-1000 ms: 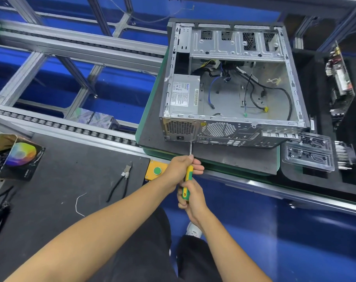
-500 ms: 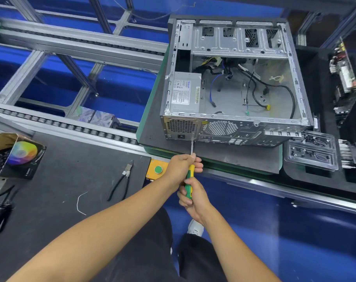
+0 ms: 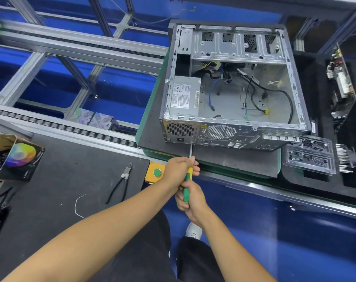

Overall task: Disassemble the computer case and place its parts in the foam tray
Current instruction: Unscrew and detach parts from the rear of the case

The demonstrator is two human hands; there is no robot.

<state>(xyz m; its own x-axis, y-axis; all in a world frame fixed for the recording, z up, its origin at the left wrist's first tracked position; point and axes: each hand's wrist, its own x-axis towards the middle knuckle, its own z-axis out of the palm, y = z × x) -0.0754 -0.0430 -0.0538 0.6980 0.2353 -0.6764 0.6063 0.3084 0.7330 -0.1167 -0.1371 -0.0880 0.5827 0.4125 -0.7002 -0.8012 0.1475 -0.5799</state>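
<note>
Both hands on a screwdriver [image 3: 187, 180] at the computer case [image 3: 230, 98]

Left hand [image 3: 178, 169] curls round its front, right hand [image 3: 190, 202] grips the handle end; the tip meets the case's rear panel — just below the power supply [image 3: 185, 96].

Dark mat [image 3: 234, 161] under computer case [image 3: 230, 135]

power supply [image 3: 185, 98] label: white sticker with a barcode, print too small to read
yellow sticker [image 3: 204, 126] on case rear: a mark, unreadable
box [image 3: 20, 159] side: small white lettering, illegible
</note>
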